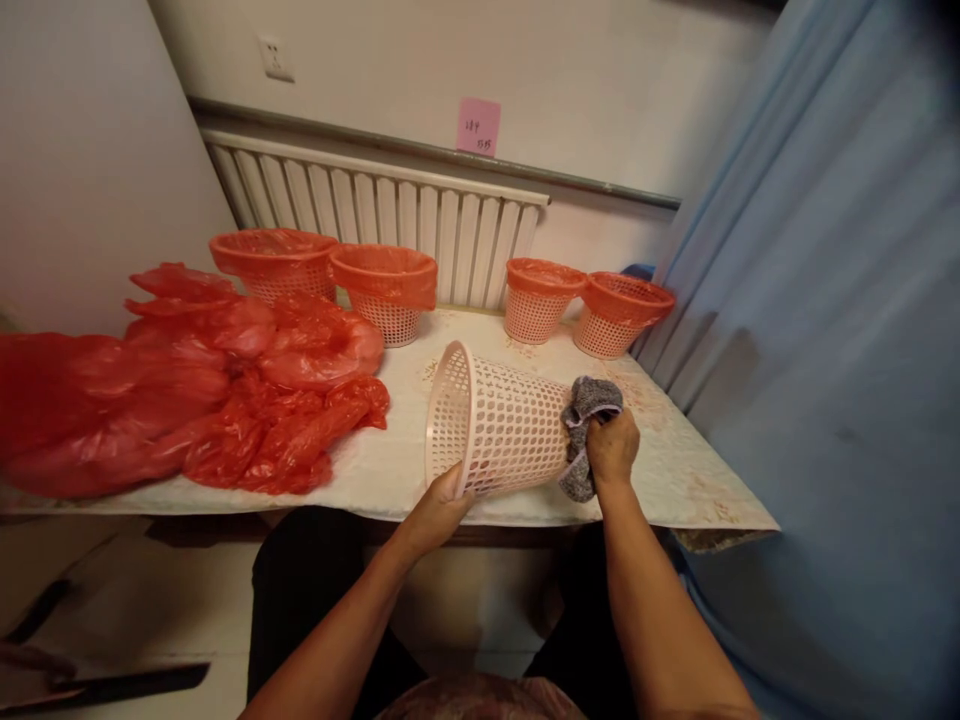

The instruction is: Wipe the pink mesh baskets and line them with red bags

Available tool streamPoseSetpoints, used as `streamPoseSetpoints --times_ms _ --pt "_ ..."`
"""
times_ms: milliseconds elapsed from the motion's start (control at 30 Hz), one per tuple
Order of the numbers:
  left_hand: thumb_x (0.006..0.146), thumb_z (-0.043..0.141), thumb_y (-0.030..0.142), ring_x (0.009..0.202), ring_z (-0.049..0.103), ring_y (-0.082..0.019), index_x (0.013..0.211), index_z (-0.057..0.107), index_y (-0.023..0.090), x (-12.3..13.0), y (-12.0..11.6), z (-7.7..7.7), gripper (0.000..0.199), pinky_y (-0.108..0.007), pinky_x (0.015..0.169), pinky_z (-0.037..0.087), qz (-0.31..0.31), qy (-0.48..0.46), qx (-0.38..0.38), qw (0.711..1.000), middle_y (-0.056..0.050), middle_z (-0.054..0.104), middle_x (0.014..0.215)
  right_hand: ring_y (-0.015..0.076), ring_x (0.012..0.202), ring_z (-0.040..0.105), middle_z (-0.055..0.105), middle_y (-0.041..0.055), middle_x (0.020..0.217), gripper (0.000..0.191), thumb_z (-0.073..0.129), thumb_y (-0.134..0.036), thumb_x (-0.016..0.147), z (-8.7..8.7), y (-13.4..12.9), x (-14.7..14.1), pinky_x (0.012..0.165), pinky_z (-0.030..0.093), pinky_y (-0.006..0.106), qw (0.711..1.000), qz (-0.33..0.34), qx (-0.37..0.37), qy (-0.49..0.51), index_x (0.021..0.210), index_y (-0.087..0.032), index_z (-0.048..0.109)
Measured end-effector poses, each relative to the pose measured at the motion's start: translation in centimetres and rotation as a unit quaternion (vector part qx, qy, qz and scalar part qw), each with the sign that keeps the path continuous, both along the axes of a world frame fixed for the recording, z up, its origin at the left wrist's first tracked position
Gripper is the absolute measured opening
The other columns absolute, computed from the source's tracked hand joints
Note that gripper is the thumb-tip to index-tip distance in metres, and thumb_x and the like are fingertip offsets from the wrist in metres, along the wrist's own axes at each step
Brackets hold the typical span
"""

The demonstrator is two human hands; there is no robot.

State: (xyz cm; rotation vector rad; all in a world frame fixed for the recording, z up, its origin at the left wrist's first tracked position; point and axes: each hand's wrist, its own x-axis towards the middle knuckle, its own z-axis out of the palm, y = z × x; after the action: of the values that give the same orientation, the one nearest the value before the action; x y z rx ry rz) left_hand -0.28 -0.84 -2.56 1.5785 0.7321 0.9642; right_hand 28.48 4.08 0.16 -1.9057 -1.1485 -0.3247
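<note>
A pale pink plastic wastebasket [517, 420] with a lattice wall lies tilted on its side over the table's near edge, its mouth facing left. My left hand [442, 510] grips its rim at the lower left, the thumb outside and the other fingers partly hidden within. At the other end, my right hand [613, 447] is closed around a bunched grey cloth [589, 405] with a light edge. That cloth presses against the base of the wastebasket.
Red plastic bags [247, 390] are heaped on the table's left. Behind stand several bag-lined wastebaskets [390, 290] before a white radiator [390, 205]. A blue curtain [810, 400] hangs along the right side. The table [697, 490] has a pale floral cover.
</note>
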Motion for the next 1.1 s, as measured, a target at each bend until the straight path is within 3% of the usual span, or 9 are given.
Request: streamPoseSetpoints --times_ms 167,333,600,800,967,1100 --pt "0.08 0.051 0.015 0.12 0.054 -0.023 0.125 0.056 0.014 -0.1 0.2 -0.6 0.045 -0.046 0.111 0.032 -0.006 0.019 0.013 1.0 -0.009 0.062 0.126 0.0258 0.089 0.049 0.055 0.0115 0.091 0.018 0.047 -0.025 0.078 -0.7 -2.4 -3.1 0.078 0.04 0.037 0.998 0.059 0.017 -0.018 0.09 -0.015 0.056" --pt "0.081 0.053 0.018 0.121 0.054 -0.024 0.122 0.059 0.013 0.1 0.5 -0.8 0.042 -0.045 0.112 0.031 -0.004 0.027 0.025 0.999 -0.01 0.063 0.125 0.0286 0.101 0.046 0.052 0.0143 0.107 0.04 0.058 -0.037 0.077 -1.2 -3.8 -6.3 0.085 0.042 0.042 0.991 0.124 0.034 0.017 0.109 -0.013 0.053" --pt "0.088 0.05 0.028 0.119 0.054 -0.023 0.122 0.059 0.013 0.5 0.8 -0.3 0.038 -0.042 0.108 0.036 -0.006 0.02 0.053 0.998 -0.01 0.064 0.122 0.0258 0.106 0.047 0.052 0.0127 0.111 0.033 0.053 -0.016 0.076 -1.9 -6.1 -11.6 0.091 0.043 0.044 0.959 0.27 0.078 -0.038 0.11 -0.016 0.057" --pt "0.088 0.051 0.028 0.112 0.057 -0.024 0.117 0.061 0.015 0.3 0.7 0.0 0.034 -0.043 0.104 0.04 0.008 0.055 0.075 0.996 -0.008 0.068 0.114 0.0238 0.099 0.049 0.054 0.0114 0.108 0.031 0.049 -0.013 0.081 -0.1 -6.7 -14.6 0.086 0.045 0.04 0.939 0.321 0.104 -0.061 0.11 -0.017 0.059" --pt "0.09 0.049 0.033 0.105 0.06 -0.023 0.114 0.063 0.015 0.1 0.5 -1.3 0.033 -0.041 0.103 0.041 0.012 0.071 0.082 0.994 -0.008 0.069 0.112 0.0224 0.097 0.049 0.056 0.0094 0.104 0.033 0.048 -0.014 0.085 2.0 -5.6 -14.8 0.084 0.044 0.037 0.939 0.317 0.108 -0.079 0.115 -0.019 0.059" --pt "0.092 0.043 0.031 0.116 0.057 -0.024 0.117 0.063 0.016 0.0 0.0 -2.6 0.036 -0.042 0.109 0.036 -0.034 0.071 0.117 0.99 -0.009 0.067 0.118 0.0214 0.095 0.048 0.057 0.0083 0.101 0.034 0.044 -0.012 0.087 4.0 -4.2 -14.6 0.084 0.042 0.035 0.939 0.31 0.108 -0.099 0.116 -0.019 0.059"
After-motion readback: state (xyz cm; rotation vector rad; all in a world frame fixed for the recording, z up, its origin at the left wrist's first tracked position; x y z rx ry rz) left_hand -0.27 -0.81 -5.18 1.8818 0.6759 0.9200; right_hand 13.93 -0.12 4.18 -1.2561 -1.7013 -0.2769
